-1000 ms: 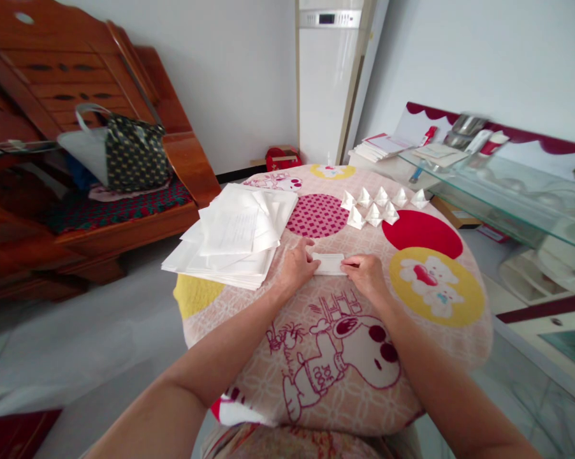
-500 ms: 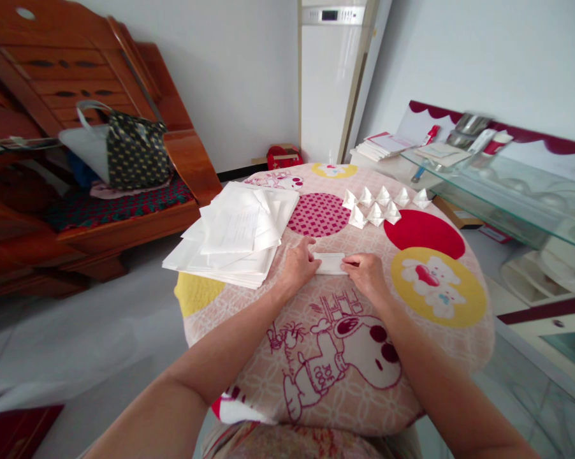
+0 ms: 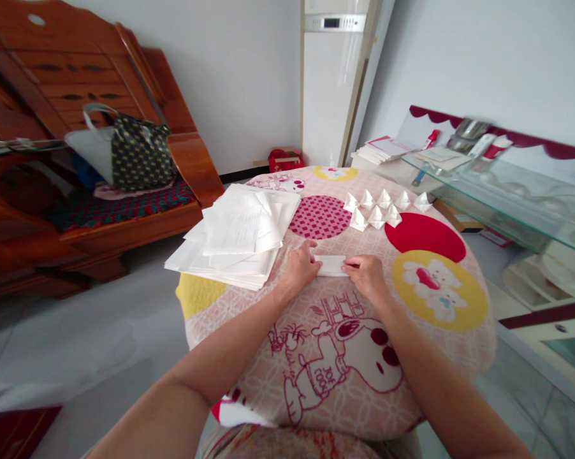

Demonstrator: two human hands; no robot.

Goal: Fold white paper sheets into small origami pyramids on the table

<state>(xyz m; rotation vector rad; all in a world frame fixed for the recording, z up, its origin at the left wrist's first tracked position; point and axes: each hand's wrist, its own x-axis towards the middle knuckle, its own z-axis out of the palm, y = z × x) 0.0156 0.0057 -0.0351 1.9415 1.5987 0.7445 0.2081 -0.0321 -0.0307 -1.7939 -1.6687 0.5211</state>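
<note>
A small folded strip of white paper (image 3: 331,266) lies flat on the patterned tablecloth (image 3: 335,408) in front of me. At its left end is my left hand (image 3: 301,266), thumb on the paper and index finger lifted apart from it. My right hand (image 3: 365,274) pinches the right end between thumb and fingers. To the left rests a pile of white paper sheets (image 3: 234,223), some with printed text. Beyond my right hand stand several folded paper shapes (image 3: 375,217) with pointed tops, in two rows.
A glass-topped cabinet (image 3: 521,191) with papers (image 3: 383,150) and metal bowls borders the table on the right. On the left is a wooden bench (image 3: 125,226) carrying a dotted bag (image 3: 141,153). A white air conditioner (image 3: 333,95) stands behind the table.
The whole view has shifted slightly, with everything a little lower in the picture. Both hands keep nearly the same hold on the folded paper.
</note>
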